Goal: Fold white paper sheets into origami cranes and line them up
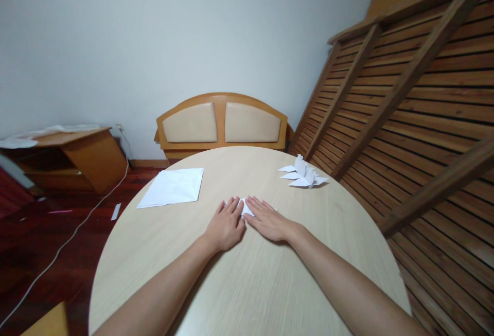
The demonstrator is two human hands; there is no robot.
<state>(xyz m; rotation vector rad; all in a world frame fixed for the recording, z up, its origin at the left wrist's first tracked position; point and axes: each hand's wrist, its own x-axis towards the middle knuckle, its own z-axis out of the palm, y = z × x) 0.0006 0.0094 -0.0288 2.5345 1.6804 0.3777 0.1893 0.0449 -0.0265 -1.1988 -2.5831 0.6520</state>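
Observation:
Both my hands lie flat on a round light-wood table, side by side near its middle. My left hand and my right hand press down on a small folded white paper. Only a corner of it shows between the fingers. The fingers of both hands are stretched out and flat. A stack of white paper sheets lies to the left of my hands. Folded white paper figures sit at the table's far right edge.
A wooden headboard with beige pads stands behind the table against the white wall. A slatted wooden bed frame leans at the right. A low wooden cabinet and a white cable are on the dark red floor at left.

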